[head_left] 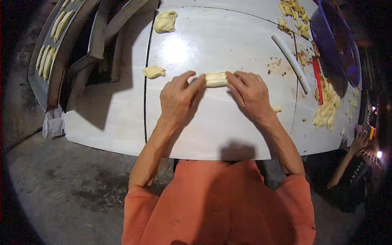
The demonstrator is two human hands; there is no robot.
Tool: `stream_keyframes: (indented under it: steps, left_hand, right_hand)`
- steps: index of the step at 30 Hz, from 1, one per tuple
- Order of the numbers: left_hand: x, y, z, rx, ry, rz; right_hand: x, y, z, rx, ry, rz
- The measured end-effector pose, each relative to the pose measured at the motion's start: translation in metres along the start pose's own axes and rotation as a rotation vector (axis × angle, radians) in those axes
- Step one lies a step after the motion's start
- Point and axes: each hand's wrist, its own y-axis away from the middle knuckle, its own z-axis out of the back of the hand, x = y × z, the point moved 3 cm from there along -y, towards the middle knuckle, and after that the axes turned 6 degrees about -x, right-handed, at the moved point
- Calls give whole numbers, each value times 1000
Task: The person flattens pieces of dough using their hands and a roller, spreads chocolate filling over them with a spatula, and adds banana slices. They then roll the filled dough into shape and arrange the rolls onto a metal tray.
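A short log of pale folded dough [216,80] lies on the white tabletop [110,134] between my hands. The curled fingers of my left hand [181,92] are at its left end, and those of my right hand [247,90] grip its right end. Two loose dough lumps rest beyond them, one [164,21] at the top and a smaller one [154,72] to the left. A small dough piece [277,109] sits just beside my right wrist.
At the left, metal trays [55,92] hold several dough strips [47,61]. Rightward are a white rod [290,63], a red long tool [317,79], dough scraps [326,112] and a blue tub [332,41]. A co-worker's hand [358,143] reaches the table's right edge.
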Motion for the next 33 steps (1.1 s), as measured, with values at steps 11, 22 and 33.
stream_keyframes:
  steps: [11, 22, 33]
  left_hand:
    - [-2, -8, -4, 71, 48, -86]
    - [1, -30, -4, 167, 57, -12]
    - [-51, -55, -14, 325, 242, 31]
  right_hand:
    - [-1, -11, 1, 8, -52, 59]
    - [-12, -27, 1, 42, -99, 131]
    - [-66, -18, 65, 277, -381, -132]
